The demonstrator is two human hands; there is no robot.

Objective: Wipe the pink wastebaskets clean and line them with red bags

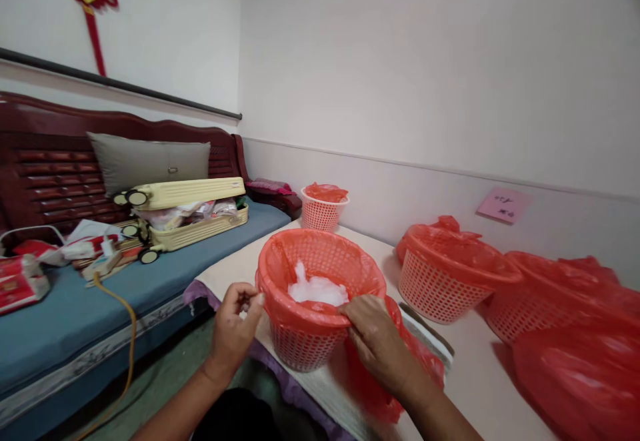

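In front of me a lattice basket [303,349] stands on the table, lined with a red plastic bag [330,254] folded over its rim. White, fluffy-looking material [317,289] lies inside; its kind is unclear. My right hand [376,334] is closed on the bag at the near right rim, with loose red film hanging beside and below it. At the left rim is my left hand [235,324], its fingers curled toward the thumb. Whatever those fingers hold, if anything, I cannot make out.
Several other red-lined baskets stand around, including a small one [323,214] behind and a larger one [443,281] at right. A pink note [503,205] is on the wall. To the left, a partly open yellow suitcase [200,231] lies on a blue-cushioned bench [170,281]; a yellow cable [131,341] hangs down.
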